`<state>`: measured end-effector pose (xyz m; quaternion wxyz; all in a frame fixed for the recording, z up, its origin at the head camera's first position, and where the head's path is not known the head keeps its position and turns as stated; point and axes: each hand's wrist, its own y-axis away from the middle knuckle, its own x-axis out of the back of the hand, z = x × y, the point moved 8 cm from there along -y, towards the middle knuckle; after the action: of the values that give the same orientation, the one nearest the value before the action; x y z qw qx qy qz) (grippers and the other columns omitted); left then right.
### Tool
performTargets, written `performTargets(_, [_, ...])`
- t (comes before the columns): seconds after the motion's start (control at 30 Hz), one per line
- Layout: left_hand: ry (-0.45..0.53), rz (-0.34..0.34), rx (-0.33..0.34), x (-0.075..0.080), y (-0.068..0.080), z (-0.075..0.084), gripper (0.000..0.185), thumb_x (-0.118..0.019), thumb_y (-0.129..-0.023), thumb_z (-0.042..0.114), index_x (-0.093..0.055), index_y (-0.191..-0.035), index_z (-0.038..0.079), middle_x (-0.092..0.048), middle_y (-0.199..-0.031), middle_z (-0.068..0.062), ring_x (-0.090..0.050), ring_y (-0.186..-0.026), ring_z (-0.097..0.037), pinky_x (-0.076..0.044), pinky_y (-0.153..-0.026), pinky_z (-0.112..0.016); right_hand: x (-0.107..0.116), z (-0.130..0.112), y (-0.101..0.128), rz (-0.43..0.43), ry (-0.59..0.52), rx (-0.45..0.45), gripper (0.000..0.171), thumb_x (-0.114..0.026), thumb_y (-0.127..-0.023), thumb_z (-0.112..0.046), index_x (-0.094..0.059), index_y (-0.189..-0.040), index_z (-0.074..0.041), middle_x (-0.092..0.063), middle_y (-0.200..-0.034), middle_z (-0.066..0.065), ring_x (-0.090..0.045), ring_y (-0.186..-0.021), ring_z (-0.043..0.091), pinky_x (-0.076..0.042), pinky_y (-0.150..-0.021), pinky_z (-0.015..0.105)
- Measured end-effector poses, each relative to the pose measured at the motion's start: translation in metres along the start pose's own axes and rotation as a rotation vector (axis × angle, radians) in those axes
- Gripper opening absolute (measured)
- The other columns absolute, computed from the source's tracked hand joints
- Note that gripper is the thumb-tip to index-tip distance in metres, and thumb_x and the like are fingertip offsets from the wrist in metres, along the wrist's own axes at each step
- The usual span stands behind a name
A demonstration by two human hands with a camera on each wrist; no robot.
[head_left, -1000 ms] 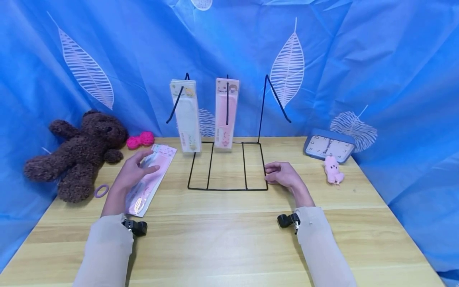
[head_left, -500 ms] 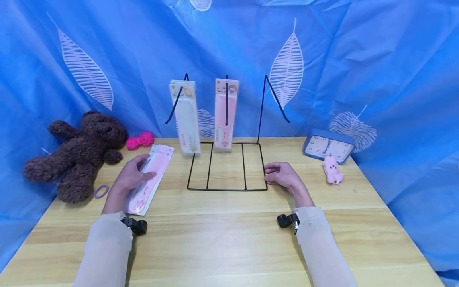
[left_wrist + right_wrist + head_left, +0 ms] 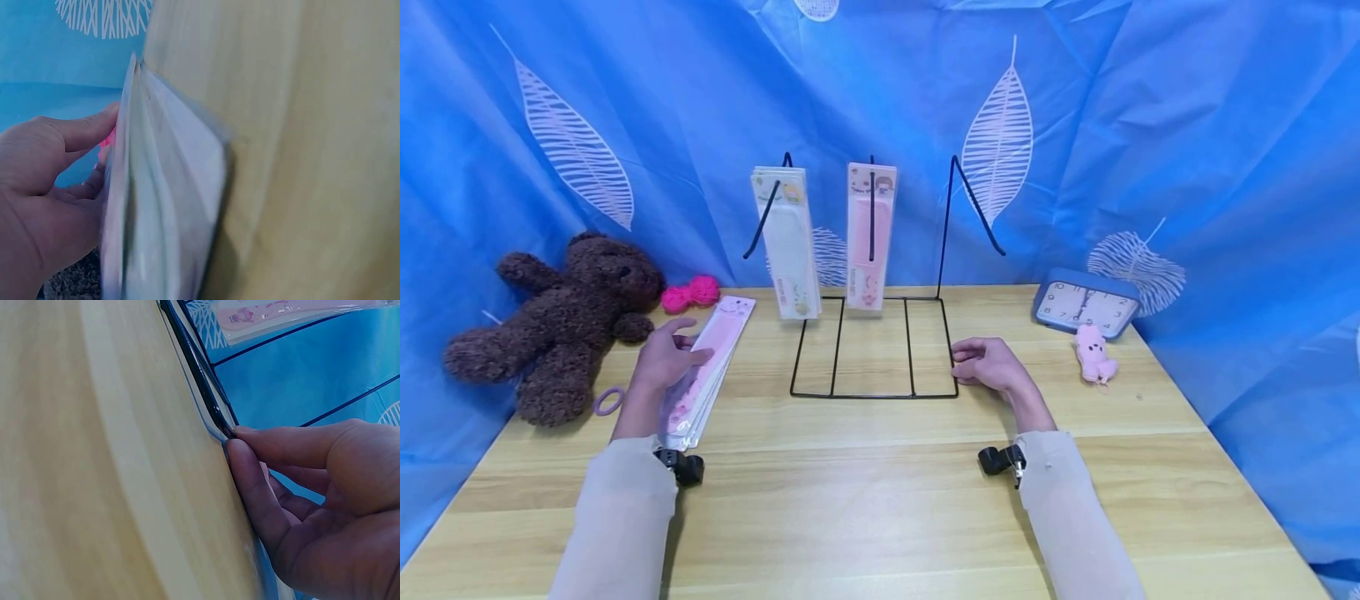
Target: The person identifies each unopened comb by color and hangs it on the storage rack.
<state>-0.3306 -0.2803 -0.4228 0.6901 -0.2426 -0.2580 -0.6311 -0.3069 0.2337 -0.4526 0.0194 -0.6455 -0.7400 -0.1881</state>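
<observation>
My left hand (image 3: 661,360) holds the upper pink packaged comb (image 3: 724,329) by its left edge, thumb over its face. This pack is tilted up at its left side, above a fanned stack of flat packs (image 3: 165,187) on the table. In the left wrist view the thumb lies at the pack's edge. My right hand (image 3: 992,363) pinches the right side of the black wire rack's base (image 3: 874,397) near its front corner, thumb and forefinger meeting at the wire (image 3: 209,403). Pale packaged combs (image 3: 787,258) hang on the rack's left hook, a pink packaged comb (image 3: 870,242) on the middle one.
The rack's right hook (image 3: 979,208) carries nothing. A brown teddy bear (image 3: 576,317), a pink bow (image 3: 691,293) and a purple ring (image 3: 608,401) lie left. At right are a blue clock (image 3: 1086,304) and a small pink plush (image 3: 1093,354). A blue curtain (image 3: 880,75) hangs behind the wooden table (image 3: 865,500).
My left hand has closed on the upper pink pack and drawn slightly left, tilting it; the packs below now show fanned out. My right hand has stayed at the rack's base.
</observation>
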Motion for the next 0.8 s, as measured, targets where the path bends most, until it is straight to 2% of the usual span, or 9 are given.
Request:
performTargets(0.13, [0.033,0.034,0.047,0.004,0.002,-0.004,0.061,-0.073,-0.092,0.010,-0.047,-0.143,-0.009,-0.059,-0.120,-0.032,-0.055,-0.106,-0.036,-0.044,-0.087,-0.039,-0.001,-0.001,0.000,0.000,-0.002,-0.001,0.056,-0.070,-0.085,0.011,-0.053,-0.138,0.008,-0.057,-0.123,0.023,-0.067,-0.096,0.025,-0.058,-0.083,0.033])
performTargets(0.3, [0.052,0.050,0.073,0.007,0.002,-0.005,0.048,-0.067,-0.096,0.012,-0.054,-0.137,-0.008,-0.058,-0.114,-0.024,-0.053,-0.097,-0.028,-0.044,-0.075,-0.029,-0.001,-0.001,-0.001,0.004,0.003,-0.006,0.056,-0.071,-0.084,0.011,-0.054,-0.138,0.008,-0.057,-0.123,0.022,-0.066,-0.097,0.025,-0.058,-0.083,0.033])
performTargets(0.47, [0.067,0.051,0.045,0.011,0.003,-0.001,0.045,-0.064,-0.097,0.011,-0.056,-0.137,-0.008,-0.059,-0.118,-0.026,-0.054,-0.098,-0.025,-0.045,-0.069,-0.019,0.000,0.000,-0.001,0.007,0.000,-0.011,0.056,-0.071,-0.084,0.011,-0.054,-0.137,0.008,-0.057,-0.123,0.023,-0.066,-0.097,0.026,-0.058,-0.083,0.033])
performTargets(0.57, [0.066,0.059,0.005,0.016,0.006,0.003,0.044,-0.063,-0.098,0.010,-0.054,-0.138,-0.007,-0.061,-0.122,-0.028,-0.056,-0.100,-0.023,-0.045,-0.070,-0.017,-0.001,0.000,-0.001,0.002,-0.005,-0.010,0.056,-0.070,-0.084,0.011,-0.053,-0.138,0.008,-0.057,-0.124,0.023,-0.066,-0.096,0.026,-0.058,-0.084,0.033])
performTargets(0.73, [0.075,0.073,-0.051,0.030,0.015,0.017,0.041,-0.059,-0.102,0.014,-0.051,-0.139,-0.002,-0.058,-0.128,-0.027,-0.055,-0.107,-0.026,-0.044,-0.081,-0.026,-0.001,0.000,0.000,0.001,-0.009,-0.007,0.056,-0.071,-0.085,0.011,-0.052,-0.139,0.009,-0.056,-0.125,0.025,-0.066,-0.096,0.025,-0.058,-0.084,0.032])
performTargets(0.8, [0.081,0.077,-0.051,0.036,0.020,0.023,0.041,-0.058,-0.103,0.018,-0.050,-0.140,0.002,-0.057,-0.130,-0.024,-0.053,-0.111,-0.028,-0.042,-0.086,-0.032,0.000,0.000,0.000,0.000,-0.009,-0.001,0.056,-0.071,-0.086,0.010,-0.052,-0.139,0.010,-0.056,-0.126,0.026,-0.066,-0.096,0.025,-0.058,-0.084,0.032])
